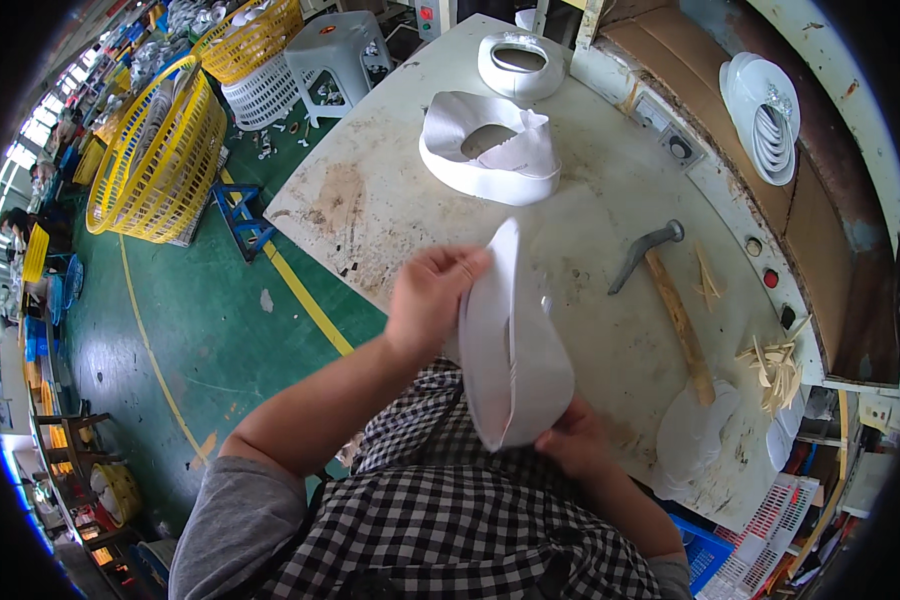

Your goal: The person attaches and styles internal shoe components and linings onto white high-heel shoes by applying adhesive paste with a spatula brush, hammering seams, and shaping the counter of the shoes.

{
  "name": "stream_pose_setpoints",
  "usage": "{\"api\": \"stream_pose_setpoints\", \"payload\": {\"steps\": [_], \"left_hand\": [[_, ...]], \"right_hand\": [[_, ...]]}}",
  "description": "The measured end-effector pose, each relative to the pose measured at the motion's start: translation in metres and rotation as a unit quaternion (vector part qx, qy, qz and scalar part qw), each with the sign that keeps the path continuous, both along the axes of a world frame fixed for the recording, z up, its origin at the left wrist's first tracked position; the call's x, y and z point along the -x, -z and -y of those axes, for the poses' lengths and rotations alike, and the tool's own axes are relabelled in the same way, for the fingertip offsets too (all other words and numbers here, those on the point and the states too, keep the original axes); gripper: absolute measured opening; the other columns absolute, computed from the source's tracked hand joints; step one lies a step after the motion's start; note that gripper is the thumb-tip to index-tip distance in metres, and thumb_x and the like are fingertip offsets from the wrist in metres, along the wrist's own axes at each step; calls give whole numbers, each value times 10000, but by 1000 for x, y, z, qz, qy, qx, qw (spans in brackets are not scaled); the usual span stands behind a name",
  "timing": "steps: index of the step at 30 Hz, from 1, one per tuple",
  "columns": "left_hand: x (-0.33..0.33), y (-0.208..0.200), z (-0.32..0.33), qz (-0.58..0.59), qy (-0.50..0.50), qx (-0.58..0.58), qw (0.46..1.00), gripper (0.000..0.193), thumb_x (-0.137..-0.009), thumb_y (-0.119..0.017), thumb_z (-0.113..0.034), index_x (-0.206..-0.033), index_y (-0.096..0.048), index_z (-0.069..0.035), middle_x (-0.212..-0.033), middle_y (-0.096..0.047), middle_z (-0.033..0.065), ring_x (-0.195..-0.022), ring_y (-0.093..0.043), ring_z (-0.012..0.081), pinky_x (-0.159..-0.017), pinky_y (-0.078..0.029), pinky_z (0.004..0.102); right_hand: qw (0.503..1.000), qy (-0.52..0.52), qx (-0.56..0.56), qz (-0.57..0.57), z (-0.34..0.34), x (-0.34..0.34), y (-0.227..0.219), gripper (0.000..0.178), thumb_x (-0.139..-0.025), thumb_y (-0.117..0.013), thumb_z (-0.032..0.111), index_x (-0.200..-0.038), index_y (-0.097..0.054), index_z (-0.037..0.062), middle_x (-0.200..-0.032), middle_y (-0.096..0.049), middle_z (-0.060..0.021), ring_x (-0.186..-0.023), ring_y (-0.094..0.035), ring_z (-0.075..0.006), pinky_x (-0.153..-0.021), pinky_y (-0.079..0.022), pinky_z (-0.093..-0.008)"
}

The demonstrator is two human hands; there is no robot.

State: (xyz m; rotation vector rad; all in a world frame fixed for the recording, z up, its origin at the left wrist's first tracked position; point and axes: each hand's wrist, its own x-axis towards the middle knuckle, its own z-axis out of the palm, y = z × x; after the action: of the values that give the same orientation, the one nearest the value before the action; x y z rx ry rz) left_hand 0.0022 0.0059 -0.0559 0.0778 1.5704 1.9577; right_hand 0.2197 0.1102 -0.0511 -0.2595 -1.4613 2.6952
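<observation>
Both my hands hold a white shoe upper up on edge in front of my checked apron. My left hand pinches its upper edge between thumb and fingers. Lower down, my right hand grips the rounded bottom end, its fingertips partly hidden behind the material. Farther back on the table stand two more white shoe uppers, a nearer one with a folded-up flap and a farther one with an oval opening.
Right of my hands lies a hammer with a wooden handle. Pale thin strips and flat white pieces lie near the right edge. White insole-shaped pieces sit on the cardboard-lined shelf. Yellow baskets and a grey stool stand left.
</observation>
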Motion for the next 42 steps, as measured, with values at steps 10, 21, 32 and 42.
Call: {"api": "stream_pose_setpoints", "payload": {"steps": [10,21,32,42], "left_hand": [[25,-28,29,-115,-67,-79,988,371,-1037,-464,-343,-1121,-592,-5,-971,-642,100,-885,-614,178,-818,-494,340],[-62,-37,17,162,233,-164,945,354,-887,-722,-166,-1170,-612,18,-1090,-677,85,-1053,-632,198,-965,-482,360],[-43,-21,-1,49,91,64,993,490,-930,-609,-509,-853,-624,-25,-709,-577,17,-585,-519,100,-515,-410,237],[-31,-14,-19,66,35,-26,997,573,-952,-563,-532,-1034,-636,30,-866,-647,69,-731,-596,116,-649,-501,266]], "right_hand": [[766,117,-619,-128,-23,19,-49,271,-701,-799,87,-924,-656,28,-968,-653,-136,-912,-616,-312,-784,-491,-384],[770,132,-621,-58,-10,25,-36,224,-756,-756,113,-889,-618,-4,-941,-640,-129,-909,-602,-321,-778,-477,-423],[655,2,-753,-67,8,10,-38,168,-801,-689,232,-797,-589,97,-825,-561,-36,-896,-554,-236,-782,-391,-403],[567,44,-819,-73,0,8,-39,51,-784,-623,156,-801,-600,114,-827,-572,-18,-914,-577,-191,-817,-403,-372]]}}
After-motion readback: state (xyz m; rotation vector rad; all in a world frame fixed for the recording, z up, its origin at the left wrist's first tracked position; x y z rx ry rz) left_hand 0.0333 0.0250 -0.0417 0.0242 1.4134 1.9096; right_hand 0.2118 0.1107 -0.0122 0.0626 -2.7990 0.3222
